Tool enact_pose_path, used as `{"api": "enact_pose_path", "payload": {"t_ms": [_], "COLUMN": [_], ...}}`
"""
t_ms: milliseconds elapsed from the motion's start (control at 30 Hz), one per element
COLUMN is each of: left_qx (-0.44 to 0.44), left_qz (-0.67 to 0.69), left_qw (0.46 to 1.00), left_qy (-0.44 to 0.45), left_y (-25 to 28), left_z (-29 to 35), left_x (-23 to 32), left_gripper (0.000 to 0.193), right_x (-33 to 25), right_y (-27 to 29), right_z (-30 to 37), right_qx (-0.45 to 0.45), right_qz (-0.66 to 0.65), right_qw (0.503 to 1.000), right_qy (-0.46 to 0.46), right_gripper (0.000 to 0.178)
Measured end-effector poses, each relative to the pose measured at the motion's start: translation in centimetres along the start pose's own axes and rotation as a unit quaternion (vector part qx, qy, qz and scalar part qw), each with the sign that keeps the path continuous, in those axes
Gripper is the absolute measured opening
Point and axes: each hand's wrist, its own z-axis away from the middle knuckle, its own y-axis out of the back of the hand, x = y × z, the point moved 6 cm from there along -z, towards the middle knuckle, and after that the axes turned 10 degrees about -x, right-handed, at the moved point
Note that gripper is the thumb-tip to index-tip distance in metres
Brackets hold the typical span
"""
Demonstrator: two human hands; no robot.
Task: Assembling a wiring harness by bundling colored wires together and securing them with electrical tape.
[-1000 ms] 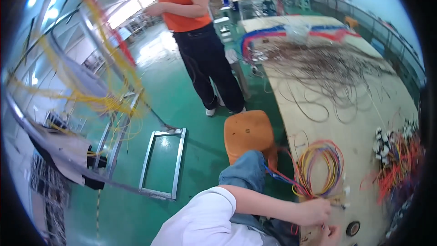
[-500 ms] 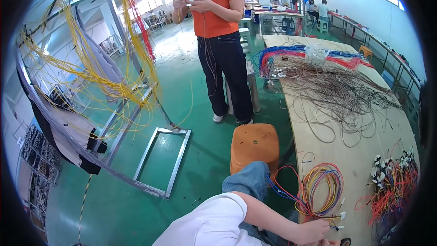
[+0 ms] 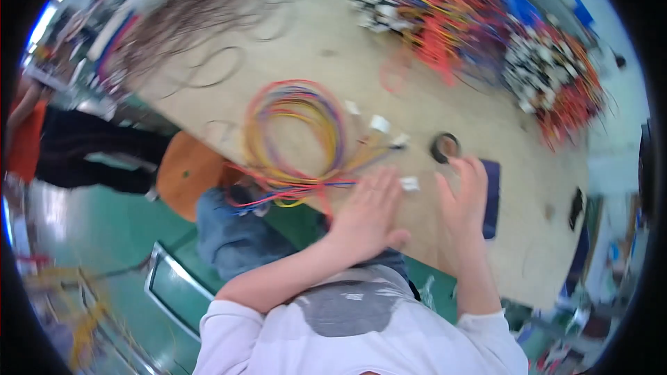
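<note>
Black tape (image 3: 437,150) by right hand (image 3: 466,193), left hand (image 3: 369,214) beside wires (image 3: 336,135) (coiled)

Big pale table (image 3: 531,253), green floor (image 3: 125,236), kinda blurry room

So the wood surface fills most of the view, with a few darker smudges toward its right edge. Floor's plain green below the near edge and goes whitish with glare way over left. There's an orange stool (image 3: 184,173) just beside that near edge, toward the left end, and a silvery metal frame (image 3: 182,272) down on the floor further out. Past the far right corner you get a pale bluish wall (image 3: 611,28). Beyond the left end, some super bright strips (image 3: 42,28), windows or lamps, can't tell. Clutter past the right edge is too smeared to make out.
</note>
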Motion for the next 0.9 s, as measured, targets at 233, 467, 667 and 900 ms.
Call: {"api": "enact_pose_path", "payload": {"t_ms": [233, 467, 667, 900], "left_qx": [-0.013, 0.085, 0.106, 0.132], "left_qz": [-0.031, 0.103, 0.216, 0.242], "left_qw": [0.999, 0.990, 0.969, 0.961], "left_qy": [-0.022, -0.040, -0.055, -0.024], "left_y": [0.2, 2.8, 4.2, 3.5], "left_z": [-0.6, -0.2, 0.2, 0.9], "left_x": [1.2, 0.7, 1.1, 1.1], "left_gripper": [0.073, 0.048, 0.049, 0.034], "right_x": [1.5, -0.1, -3.0, -3.9], "right_y": [-0.7, 1.3, 1.3, 0.7], "right_z": [-0.6, 0.0, 4.3, 5.0], "right_qx": [-0.040, -0.056, -0.143, -0.116], "right_qz": [0.013, -0.136, -0.272, -0.276], "right_qw": [0.997, 0.989, 0.950, 0.953], "right_qy": [-0.059, 0.013, 0.048, 0.051], "right_gripper": [0.037, 0.023, 0.026, 0.029]}}
